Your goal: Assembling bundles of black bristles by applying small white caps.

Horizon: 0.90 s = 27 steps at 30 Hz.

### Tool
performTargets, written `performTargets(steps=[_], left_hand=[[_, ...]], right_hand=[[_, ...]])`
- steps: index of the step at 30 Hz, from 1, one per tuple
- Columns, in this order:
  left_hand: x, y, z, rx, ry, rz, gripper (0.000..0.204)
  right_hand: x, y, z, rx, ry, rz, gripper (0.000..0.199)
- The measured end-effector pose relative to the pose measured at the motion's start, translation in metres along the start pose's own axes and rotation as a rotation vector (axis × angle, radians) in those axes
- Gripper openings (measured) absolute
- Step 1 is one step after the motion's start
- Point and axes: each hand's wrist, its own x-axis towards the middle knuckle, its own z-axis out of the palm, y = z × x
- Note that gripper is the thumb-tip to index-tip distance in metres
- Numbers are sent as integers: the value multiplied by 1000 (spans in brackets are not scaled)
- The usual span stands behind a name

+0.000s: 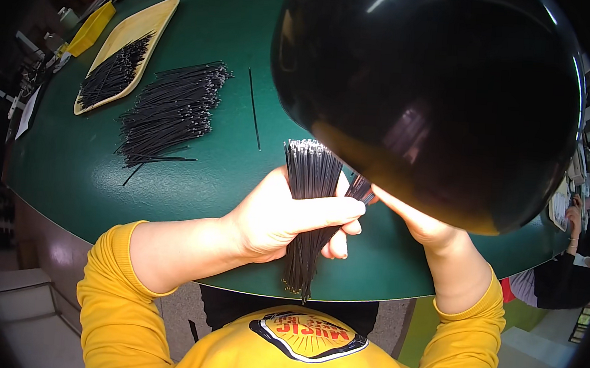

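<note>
My left hand (262,216) is closed around a thick bundle of thin black wires (311,171), held upright over the table. Bright, silvery ends show at the bundle's top, and its lower ends hang near the table's front edge. A smaller part of the wires (359,188) splits off to the right, beyond my left thumb. My right hand (422,224) reaches up to that part, its visible fingertip touching or very near it. A large glossy black dome (430,111) covers most of my right fingers, so their grip is hidden.
A loose pile of black wires (177,104) lies left on the green table (189,224), with one single wire (254,109) beside it. Farther left are a cream tray (159,17) holding more wires and a yellow bin (91,29). Another person's hand (573,216) shows at far right.
</note>
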Motion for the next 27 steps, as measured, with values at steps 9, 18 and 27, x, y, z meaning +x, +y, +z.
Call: performTargets(steps=[9,18,27], left_hand=[[4,-12,-10,-7,5,-6,10],[2,-9,-5,-36,-32,-61,10],[-4,-6,7,1,64,-47,13]], right_hand=[[17,-10,-17,175,240,-186,20],[29,14,-15,-220,172,-129,17],[10,0,5,-614,-77,-281,16]])
